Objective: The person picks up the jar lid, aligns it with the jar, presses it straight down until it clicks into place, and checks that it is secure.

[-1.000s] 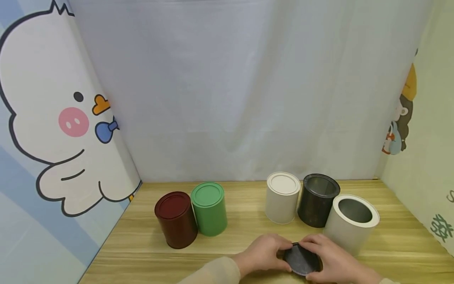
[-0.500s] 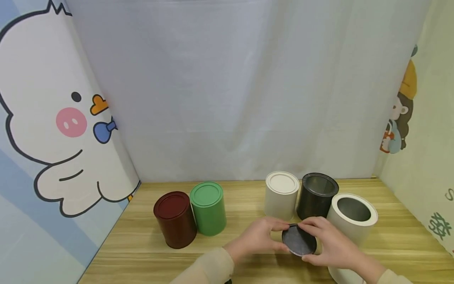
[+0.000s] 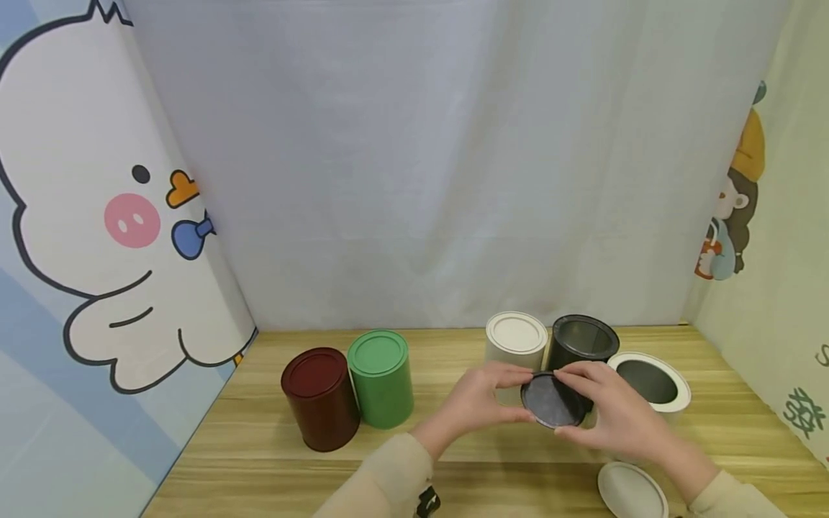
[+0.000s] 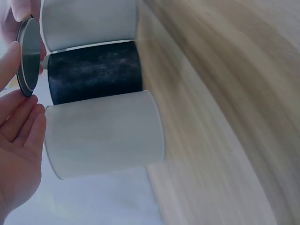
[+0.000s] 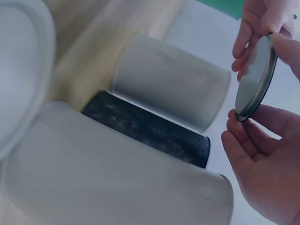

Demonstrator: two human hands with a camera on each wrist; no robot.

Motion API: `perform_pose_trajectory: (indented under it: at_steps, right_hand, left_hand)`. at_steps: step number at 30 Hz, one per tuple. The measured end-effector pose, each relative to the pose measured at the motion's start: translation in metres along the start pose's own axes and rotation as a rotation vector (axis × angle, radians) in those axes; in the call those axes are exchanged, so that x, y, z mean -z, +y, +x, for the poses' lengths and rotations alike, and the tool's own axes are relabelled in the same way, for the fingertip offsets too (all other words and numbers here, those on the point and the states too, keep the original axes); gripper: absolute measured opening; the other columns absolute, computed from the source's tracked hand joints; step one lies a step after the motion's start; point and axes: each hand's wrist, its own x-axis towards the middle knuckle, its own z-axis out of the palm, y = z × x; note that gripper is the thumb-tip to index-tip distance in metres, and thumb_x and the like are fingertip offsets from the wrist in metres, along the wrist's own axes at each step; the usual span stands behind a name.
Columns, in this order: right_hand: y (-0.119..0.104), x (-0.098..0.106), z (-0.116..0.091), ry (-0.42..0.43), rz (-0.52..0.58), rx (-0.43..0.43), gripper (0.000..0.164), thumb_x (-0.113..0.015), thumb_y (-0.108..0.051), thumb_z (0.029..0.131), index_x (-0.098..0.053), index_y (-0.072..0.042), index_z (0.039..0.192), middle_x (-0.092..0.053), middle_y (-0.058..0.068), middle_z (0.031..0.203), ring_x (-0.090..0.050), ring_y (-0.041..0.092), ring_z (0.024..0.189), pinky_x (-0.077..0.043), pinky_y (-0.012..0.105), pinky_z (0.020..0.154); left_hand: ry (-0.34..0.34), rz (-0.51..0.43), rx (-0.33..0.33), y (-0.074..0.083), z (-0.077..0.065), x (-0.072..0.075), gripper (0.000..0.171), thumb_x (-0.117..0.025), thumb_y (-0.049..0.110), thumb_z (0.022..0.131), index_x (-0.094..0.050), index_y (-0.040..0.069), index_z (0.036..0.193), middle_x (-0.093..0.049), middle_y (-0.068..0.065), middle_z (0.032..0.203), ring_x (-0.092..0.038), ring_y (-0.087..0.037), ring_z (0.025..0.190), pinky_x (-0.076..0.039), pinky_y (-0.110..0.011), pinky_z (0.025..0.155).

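Observation:
Both hands pinch a round black lid (image 3: 553, 401) by its rim and hold it tilted above the table. My left hand (image 3: 476, 404) grips its left edge and my right hand (image 3: 618, 417) its right edge. Just behind the lid stands a black can (image 3: 586, 337) without a lid, partly covered by the fingers. In the left wrist view, the lid (image 4: 31, 56) hangs level with the top end of the black can (image 4: 96, 72), apart from it. The right wrist view shows the lid's pale underside (image 5: 253, 77).
A lidded white can (image 3: 516, 334) stands left of the black can; an uncovered white can (image 3: 676, 399) stands to its right. A white lid (image 3: 631, 491) lies near the front edge. Dark red (image 3: 324, 410) and green (image 3: 385, 388) lidded cans stand at left. A grey curtain (image 3: 421, 180) hangs behind.
Both hands have lifted the black lid from low at the front and carried it away from the person, toward the black can. The white lid at the front has come into view.

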Motion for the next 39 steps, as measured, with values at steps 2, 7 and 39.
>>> perform_pose_trajectory:
  at_steps: [2,7,39]
  right_hand:
    - [0.002,0.005,0.003,-0.014,-0.007,-0.024,0.071,-0.094,-0.032,0.063,-0.069,0.002,0.120,-0.061,0.008,0.116,-0.057,0.027,0.104,-0.051,0.045,0.079]
    - [0.008,0.016,0.012,-0.060,0.011,-0.106,0.070,-0.092,-0.030,0.067,-0.067,0.003,0.122,-0.060,0.014,0.118,-0.056,0.035,0.107,-0.050,0.052,0.082]
    - [0.061,0.037,0.042,-0.207,0.034,-0.405,0.074,-0.081,-0.035,0.082,-0.056,0.015,0.130,-0.052,0.034,0.129,-0.047,0.053,0.118,-0.041,0.066,0.095]
  left_hand:
    - [0.014,0.007,0.011,0.002,0.004,0.002,0.058,-0.085,0.033,0.080,-0.067,0.010,0.130,-0.064,0.001,0.130,-0.057,-0.010,0.121,-0.042,-0.019,0.101]
    - [0.050,-0.030,0.070,0.008,0.015,0.003,0.056,-0.082,0.032,0.083,-0.065,0.012,0.133,-0.063,0.001,0.132,-0.055,-0.010,0.124,-0.041,-0.021,0.103]
    - [0.205,0.165,0.259,0.023,0.084,-0.024,0.041,-0.074,0.034,0.090,-0.070,0.017,0.127,-0.065,0.007,0.127,-0.058,-0.007,0.119,-0.041,-0.017,0.101]
